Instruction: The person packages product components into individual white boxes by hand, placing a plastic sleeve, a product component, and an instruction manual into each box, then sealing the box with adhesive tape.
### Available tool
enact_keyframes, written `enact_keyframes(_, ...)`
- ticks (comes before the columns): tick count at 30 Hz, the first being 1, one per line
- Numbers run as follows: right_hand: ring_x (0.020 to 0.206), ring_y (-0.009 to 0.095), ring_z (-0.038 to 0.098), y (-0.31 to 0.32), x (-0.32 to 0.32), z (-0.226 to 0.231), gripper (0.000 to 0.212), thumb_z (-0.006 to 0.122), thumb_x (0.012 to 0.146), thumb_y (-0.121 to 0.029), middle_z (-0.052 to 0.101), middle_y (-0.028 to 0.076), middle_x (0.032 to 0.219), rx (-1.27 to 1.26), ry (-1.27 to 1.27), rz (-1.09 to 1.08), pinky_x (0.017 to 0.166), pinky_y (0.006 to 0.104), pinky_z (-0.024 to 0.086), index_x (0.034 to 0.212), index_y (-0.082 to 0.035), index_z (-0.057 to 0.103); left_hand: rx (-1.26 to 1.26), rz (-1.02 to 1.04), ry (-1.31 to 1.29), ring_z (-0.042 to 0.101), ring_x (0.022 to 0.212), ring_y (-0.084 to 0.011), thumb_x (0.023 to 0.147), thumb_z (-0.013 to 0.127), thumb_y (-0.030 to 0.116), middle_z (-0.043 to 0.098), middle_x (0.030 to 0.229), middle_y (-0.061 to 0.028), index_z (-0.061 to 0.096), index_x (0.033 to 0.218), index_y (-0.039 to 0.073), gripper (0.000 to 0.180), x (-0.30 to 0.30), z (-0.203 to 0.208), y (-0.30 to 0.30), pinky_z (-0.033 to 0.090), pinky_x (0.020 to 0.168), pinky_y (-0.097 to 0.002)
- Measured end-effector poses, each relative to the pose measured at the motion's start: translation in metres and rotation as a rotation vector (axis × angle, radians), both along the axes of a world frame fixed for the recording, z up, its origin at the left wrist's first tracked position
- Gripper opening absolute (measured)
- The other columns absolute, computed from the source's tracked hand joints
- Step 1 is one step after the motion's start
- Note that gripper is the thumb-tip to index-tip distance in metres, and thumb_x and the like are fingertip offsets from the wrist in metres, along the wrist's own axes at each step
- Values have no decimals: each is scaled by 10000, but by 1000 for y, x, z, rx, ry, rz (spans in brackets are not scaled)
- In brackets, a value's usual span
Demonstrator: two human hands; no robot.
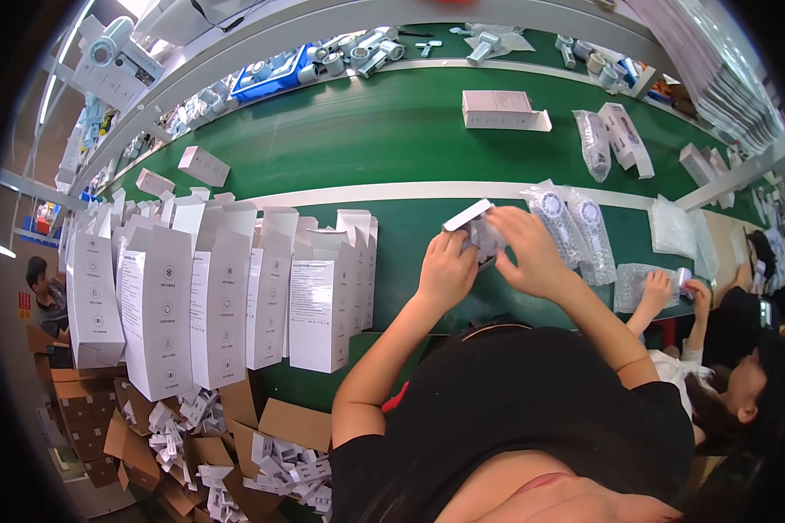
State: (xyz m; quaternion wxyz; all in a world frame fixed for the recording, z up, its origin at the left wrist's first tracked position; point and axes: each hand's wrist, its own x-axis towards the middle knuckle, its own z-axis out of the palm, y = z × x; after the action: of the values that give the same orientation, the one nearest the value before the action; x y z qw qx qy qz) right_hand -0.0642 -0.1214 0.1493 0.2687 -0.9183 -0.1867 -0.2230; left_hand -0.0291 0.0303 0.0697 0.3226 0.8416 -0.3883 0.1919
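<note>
In front of my chest, my left hand (448, 266) is closed around a small white carton (468, 214) whose end flap stands up. A crumpled clear plastic bag (486, 235) shows at the carton's open end; what it holds is hidden. From the right, my right hand (529, 251) bends its fingers and thumb around the bag and the carton's edge. Just beyond that hand lie two bubble-wrapped handheld fans (551, 222) with round pale heads. Left of my hands stand several upright white cartons (318, 305) with their top flaps raised.
A green conveyor belt (366, 131) runs beyond the pale rail (392, 192), carrying an open white box (497, 111) and a bagged fan (592, 144). Brown cardboard boxes (295, 423) of small white packs sit low left. At right, a co-worker's hands (658, 292) handle a bubble-wrapped item.
</note>
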Motion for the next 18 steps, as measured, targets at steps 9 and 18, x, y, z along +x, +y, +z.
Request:
enact_keyframes(9,865,268,540,-8,-9,8,331,514,690,-34,574,115,1000,-219,243,-8,717,339,430,1018,0,537,-274,129,-36,484,989,-290,661,599,66,499,1096,-134,586,900,51,239,-25,-5,11,391,855,-369)
enact_keyframes(18,794,253,546,-6,-10,-5,290,555,695,-55,574,114,959,-74,651,-127,654,319,441,979,1,556,-368,239,-11,498,1000,-324,656,579,8,500,1121,-150,532,1030,24,378,-33,-24,-25,413,856,-370)
